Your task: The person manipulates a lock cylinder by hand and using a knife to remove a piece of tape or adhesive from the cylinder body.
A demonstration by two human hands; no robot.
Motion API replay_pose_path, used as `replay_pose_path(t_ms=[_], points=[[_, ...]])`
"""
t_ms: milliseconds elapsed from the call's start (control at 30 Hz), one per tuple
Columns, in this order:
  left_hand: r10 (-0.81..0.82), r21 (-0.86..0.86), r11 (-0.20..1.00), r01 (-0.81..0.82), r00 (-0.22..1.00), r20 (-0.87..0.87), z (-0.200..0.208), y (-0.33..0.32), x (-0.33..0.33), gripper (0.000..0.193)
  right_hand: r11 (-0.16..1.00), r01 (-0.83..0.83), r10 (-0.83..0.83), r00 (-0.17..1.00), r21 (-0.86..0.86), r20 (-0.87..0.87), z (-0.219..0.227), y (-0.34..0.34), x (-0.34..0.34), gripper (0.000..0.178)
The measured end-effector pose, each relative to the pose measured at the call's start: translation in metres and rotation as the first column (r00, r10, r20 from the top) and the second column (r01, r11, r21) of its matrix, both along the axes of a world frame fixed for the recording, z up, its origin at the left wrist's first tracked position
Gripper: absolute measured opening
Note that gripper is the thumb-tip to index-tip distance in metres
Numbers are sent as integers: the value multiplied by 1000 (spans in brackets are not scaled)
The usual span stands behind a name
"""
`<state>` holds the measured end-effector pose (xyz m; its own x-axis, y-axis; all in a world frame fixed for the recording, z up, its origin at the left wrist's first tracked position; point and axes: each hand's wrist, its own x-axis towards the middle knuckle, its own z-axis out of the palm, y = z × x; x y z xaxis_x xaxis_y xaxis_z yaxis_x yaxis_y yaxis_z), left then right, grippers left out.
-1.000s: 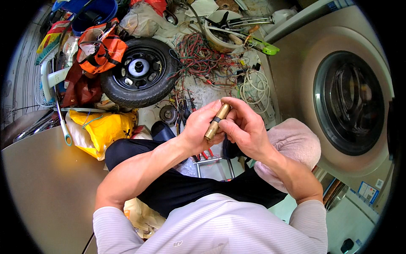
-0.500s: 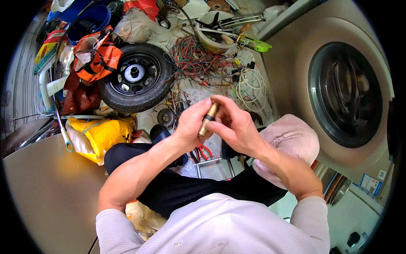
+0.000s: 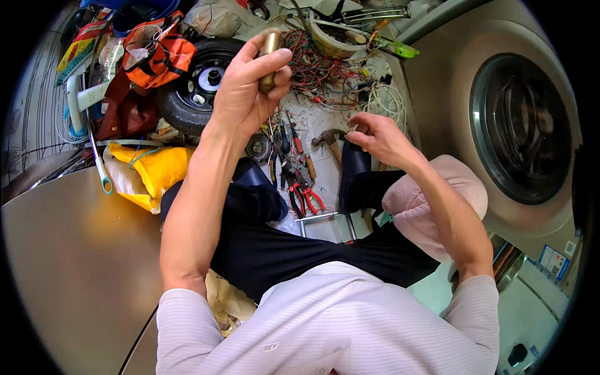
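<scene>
My left hand (image 3: 250, 84) is closed around a short brass-coloured cylinder (image 3: 270, 44), raised near the tyre and the tangle of wires. The cylinder stands almost upright, and my thumb covers its middle. Lower and to the right, my right hand (image 3: 382, 139) hovers above my right leg, fingers loosely bent and thumb a little apart from them. I see nothing between them. Beside its fingertips a claw hammer (image 3: 327, 137) lies on the floor. Red-handled pliers (image 3: 310, 199) and several other hand tools lie between my feet.
A black-rimmed wheel (image 3: 187, 112) and an orange bag (image 3: 159, 56) lie at the far left. Tangled red and green wires (image 3: 319, 69) and a tool-filled tub (image 3: 328, 47) are farther off. A front-loading washing machine (image 3: 431, 94) stands right; a yellow bag (image 3: 165, 172) sits left.
My hands have separated. My left hand has carried the cylinder up and away, while my right hand has let go of it and moved right. The hammer and tools now show between my feet.
</scene>
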<state>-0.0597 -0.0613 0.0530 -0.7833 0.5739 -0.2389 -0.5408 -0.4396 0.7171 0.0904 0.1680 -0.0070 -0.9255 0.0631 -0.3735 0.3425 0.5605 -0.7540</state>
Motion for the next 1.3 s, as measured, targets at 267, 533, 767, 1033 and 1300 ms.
replay_pose_path(t_ms=[267,533,767,1033,1300], points=[[-75,193,979,62,996,58,14,-15,-12,58,980,-147,124,979,138,163,-143,-23,-25,37],[-18,134,991,1,992,123,10,-35,-15,33,947,-129,0,915,294,403,-270,-86,54,38],[-28,278,960,-43,968,248,10,-54,-18,37,948,-74,-13,963,310,271,-278,-112,53,26],[101,270,943,-194,940,325,7,-63,-20,38,938,147,-182,980,314,86,-285,-129,21,22],[98,264,948,-178,953,287,5,-69,-22,40,965,100,-113,993,244,40,-283,-134,32,18]])
